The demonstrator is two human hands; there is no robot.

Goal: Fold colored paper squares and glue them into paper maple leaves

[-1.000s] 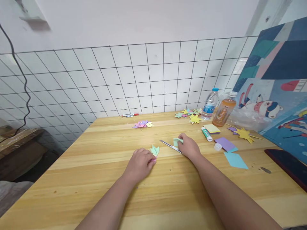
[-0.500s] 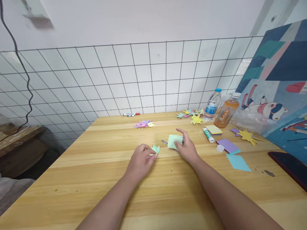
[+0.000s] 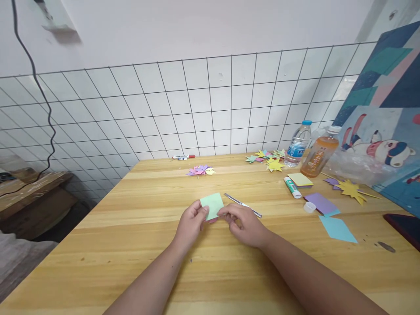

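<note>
A pale green square of paper (image 3: 211, 204) is pinched at its left side by my left hand (image 3: 192, 223), thumb on top. My right hand (image 3: 244, 223) has its fingertips closed at the square's lower right corner. A bit of pink paper (image 3: 212, 220) peeks out below the square; the rest of it is hidden. Just beyond my right hand lies a slim craft knife (image 3: 234, 200) on the wooden table (image 3: 157, 245), partly covered by that hand.
Folded paper stars (image 3: 201, 170) and a marker (image 3: 183, 157) lie toward the wall. Right of my hands are a glue stick (image 3: 292, 188), its cap (image 3: 309, 207), purple sheets (image 3: 320, 203), a blue sheet (image 3: 337, 229), a water bottle (image 3: 298, 144) and an orange drink bottle (image 3: 320, 153).
The green square has moved left from my right hand into my left. My right hand came left to its corner. The small folded green piece is out of sight, and more of the knife shows.
</note>
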